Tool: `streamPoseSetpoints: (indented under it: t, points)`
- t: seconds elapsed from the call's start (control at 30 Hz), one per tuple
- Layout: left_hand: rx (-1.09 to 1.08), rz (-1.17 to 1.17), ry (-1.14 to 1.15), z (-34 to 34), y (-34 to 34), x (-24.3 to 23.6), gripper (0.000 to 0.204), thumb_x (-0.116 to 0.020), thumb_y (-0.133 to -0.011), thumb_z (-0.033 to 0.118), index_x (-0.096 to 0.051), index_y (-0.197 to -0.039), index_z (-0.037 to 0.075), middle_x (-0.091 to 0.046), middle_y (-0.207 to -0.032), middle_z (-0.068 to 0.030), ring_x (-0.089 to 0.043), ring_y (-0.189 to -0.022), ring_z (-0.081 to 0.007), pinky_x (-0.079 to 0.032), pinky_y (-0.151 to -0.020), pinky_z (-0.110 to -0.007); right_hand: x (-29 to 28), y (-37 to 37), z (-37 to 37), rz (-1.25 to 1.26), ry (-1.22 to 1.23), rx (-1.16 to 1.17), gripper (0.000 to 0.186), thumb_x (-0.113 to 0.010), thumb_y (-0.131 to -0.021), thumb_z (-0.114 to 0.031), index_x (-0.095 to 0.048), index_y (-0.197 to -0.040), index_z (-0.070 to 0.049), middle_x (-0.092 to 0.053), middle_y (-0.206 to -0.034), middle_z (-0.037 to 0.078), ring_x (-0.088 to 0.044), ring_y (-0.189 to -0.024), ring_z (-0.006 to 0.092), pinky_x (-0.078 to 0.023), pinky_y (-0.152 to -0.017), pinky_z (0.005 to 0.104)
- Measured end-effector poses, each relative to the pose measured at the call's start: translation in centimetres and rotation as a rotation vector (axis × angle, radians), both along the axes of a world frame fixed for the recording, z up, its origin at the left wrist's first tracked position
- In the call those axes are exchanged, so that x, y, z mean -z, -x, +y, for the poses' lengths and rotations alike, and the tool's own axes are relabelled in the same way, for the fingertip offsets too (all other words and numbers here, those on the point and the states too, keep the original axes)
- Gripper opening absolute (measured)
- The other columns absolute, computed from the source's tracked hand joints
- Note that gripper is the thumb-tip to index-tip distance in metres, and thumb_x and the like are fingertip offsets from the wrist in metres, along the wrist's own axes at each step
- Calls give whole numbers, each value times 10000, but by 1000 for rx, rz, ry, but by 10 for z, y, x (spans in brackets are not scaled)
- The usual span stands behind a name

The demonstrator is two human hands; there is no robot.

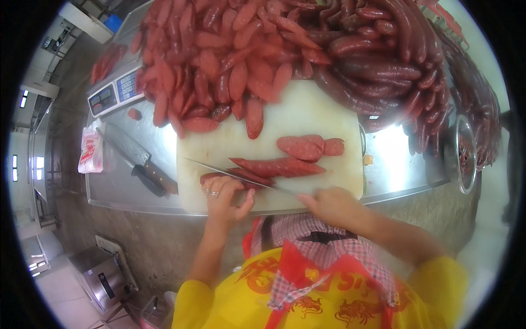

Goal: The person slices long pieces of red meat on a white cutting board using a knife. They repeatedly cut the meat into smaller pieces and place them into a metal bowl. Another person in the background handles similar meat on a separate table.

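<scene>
My right hand (333,205) is closed round the handle of a long thin knife (239,176), its blade slanting to the left over the white cutting board (334,120). Under the blade lies a dark red sausage (256,176), and the curled fingers of my left hand (222,196) press on its left end. Just beyond the blade, slant-cut sausage slices (290,166) lie in a row. Farther up are a broad cut sausage piece (300,147) and a short end piece (334,146). My right fingers hide the knife handle.
A big heap of cut sausage pieces (219,60) covers the board's far side. Whole sausages (378,71) are piled at the far right, beside a metal bowl (466,154). At left are a scale (115,93), two knives (134,156) and a plastic packet (90,151).
</scene>
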State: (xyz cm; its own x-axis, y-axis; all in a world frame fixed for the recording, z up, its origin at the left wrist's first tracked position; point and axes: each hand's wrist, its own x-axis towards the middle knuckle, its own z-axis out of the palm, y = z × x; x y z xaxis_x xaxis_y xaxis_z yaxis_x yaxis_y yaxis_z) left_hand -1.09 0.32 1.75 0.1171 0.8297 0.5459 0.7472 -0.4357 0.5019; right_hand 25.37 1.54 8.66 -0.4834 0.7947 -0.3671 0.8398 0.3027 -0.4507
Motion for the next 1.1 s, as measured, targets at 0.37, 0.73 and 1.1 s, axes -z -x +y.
streamPoseSetpoints:
  t: [0.37, 0.73, 1.1]
  points:
    - [-24, 61, -54, -1, 14, -5, 297, -742, -630, 74, -609, -895, 66, -581, -939, -91, -521, -890, -295, -420, -815, -398, -63, -56, -45, -45, 190, 29, 506, -464, -970, -470, -635, -947, 5, -645, -751, 230, -640, -690, 437, -513, -623, 496]
    - [3, 14, -72, -4, 17, 2, 257, -723, -648, 73, -613, -880, 84, -578, -909, -80, -536, -866, -292, -410, -832, -405, 25, 47, 13, 110, 44, -76, 529, -411, -986, -468, -665, -899, -12, -654, -776, 225, -640, -669, 418, -503, -584, 509]
    - [-167, -23, -20, -13, 13, 6, 324, -710, -638, 106, -597, -941, 84, -558, -995, -103, -509, -947, -320, -379, -864, -436, -68, -59, -54, -208, 384, 129, 578, -422, -969, -527, -617, -974, 18, -626, -688, 251, -628, -679, 447, -495, -582, 512]
